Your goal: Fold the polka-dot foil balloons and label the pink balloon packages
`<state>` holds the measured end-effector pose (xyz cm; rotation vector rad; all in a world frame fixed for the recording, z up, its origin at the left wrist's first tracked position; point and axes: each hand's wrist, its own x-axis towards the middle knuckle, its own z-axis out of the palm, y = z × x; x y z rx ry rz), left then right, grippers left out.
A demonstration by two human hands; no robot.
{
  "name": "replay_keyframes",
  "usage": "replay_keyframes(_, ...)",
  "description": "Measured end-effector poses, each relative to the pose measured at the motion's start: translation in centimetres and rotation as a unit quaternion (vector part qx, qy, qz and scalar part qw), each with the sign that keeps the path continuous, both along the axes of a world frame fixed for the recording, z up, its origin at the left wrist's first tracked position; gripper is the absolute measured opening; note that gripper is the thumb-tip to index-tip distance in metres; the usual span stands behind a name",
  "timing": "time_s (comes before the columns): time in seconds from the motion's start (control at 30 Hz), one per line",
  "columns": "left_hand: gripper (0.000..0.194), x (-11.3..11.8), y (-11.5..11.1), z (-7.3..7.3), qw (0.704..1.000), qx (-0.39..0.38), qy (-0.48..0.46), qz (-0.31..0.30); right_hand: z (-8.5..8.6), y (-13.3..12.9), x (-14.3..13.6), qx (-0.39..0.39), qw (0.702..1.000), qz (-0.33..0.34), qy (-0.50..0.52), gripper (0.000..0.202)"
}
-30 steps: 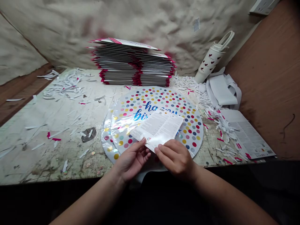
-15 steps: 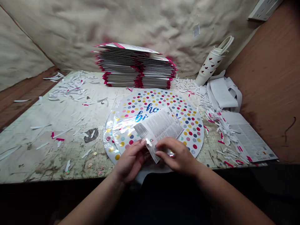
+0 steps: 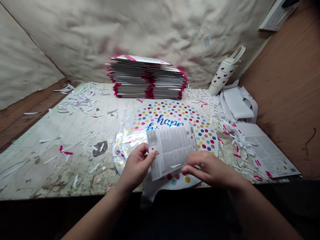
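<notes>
My left hand (image 3: 138,166) is closed on the left edge of a printed card (image 3: 172,146), thumb on top. The card shows grey text and a barcode, and is held tilted above the foil balloons. To its lower right is my right hand (image 3: 210,168), its bent fingers smeared by motion, so its grip cannot be made out. A small white paper strip (image 3: 175,166) shows against the lower part of the card, left of the right fingertips. Beneath lie flat round foil balloons (image 3: 205,133) with coloured dots and blue lettering, a pale tail hanging over the table's front edge.
A stack of pink-edged folded cards (image 3: 147,80) stands at the back. Behind right, a white tumbler (image 3: 222,76) with hearts leans near folded white paper (image 3: 237,103). Another printed card (image 3: 272,153) lies at right. Paper scraps (image 3: 77,100) litter the table (image 3: 82,180).
The card has turned to lie more level and its lower part is uncovered. My right hand has moved right, away from the card's hole end; a white strip now shows there.
</notes>
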<state>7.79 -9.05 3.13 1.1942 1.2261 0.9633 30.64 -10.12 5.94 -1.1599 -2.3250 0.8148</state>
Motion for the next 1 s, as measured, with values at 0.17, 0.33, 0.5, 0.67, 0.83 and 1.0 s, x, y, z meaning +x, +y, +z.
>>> replay_keyframes(0.17, 0.054, 0.5, 1.5, 3.6, 0.952, 0.192, 0.212, -0.111, 2.0, -0.1, 4.9, 0.159, 0.949, -0.228, -0.149, 0.035)
replay_keyframes(0.33, 0.063, 2.1, 2.9, 8.1, 0.895, 0.394, 0.179, -0.107, 3.0, 2.1, 3.3, 0.12, 0.939, -0.195, 0.257, 0.025)
replay_keyframes(0.5, 0.033, 1.6, 5.1, 8.5, 0.866, 0.46, 0.149, -0.126, 2.3, 4.8, 2.2, 0.059, 0.811, -0.281, 0.511, 0.029)
replay_keyframes(0.67, 0.035, 1.9, 14.4, 12.2, 0.595, 0.701, 0.388, 0.054, 0.9, 6.3, 3.8, 0.037, 0.788, -0.324, 0.522, 0.036)
replay_keyframes(0.83, 0.035, 3.4, 27.9, 14.3, 0.533, 0.633, 0.56, 0.045, -1.9, 5.1, 5.3, -0.032, 0.834, -0.357, 0.42, 0.041)
replay_keyframes(1.0, 0.03, 1.0, 33.6, 11.8, 0.525, 0.557, 0.643, -0.023, -4.7, 2.3, 8.5, -0.087, 0.842, -0.433, 0.311, 0.042)
